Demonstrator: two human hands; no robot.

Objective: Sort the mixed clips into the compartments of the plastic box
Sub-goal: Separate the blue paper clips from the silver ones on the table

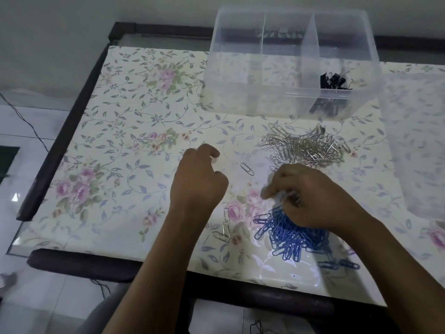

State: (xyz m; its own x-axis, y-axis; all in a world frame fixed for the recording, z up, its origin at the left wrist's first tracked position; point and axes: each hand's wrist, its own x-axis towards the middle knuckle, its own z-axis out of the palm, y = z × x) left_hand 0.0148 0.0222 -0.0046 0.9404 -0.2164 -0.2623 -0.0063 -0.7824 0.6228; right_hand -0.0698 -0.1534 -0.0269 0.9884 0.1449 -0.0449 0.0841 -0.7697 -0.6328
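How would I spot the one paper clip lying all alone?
Start at the clear plastic box at the back; before it sits the silver clip heap. Left of that heap, between left hand and right hand, lies the lone silver clip, touching no other clip.

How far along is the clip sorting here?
Done: black binder clips sit in the box's right compartment; the other two look empty. In hand: the right hand pinches clips at the blue pile's far edge. Left: the blue pile, the silver pile and stray silver clips lie on the table, unboxed.
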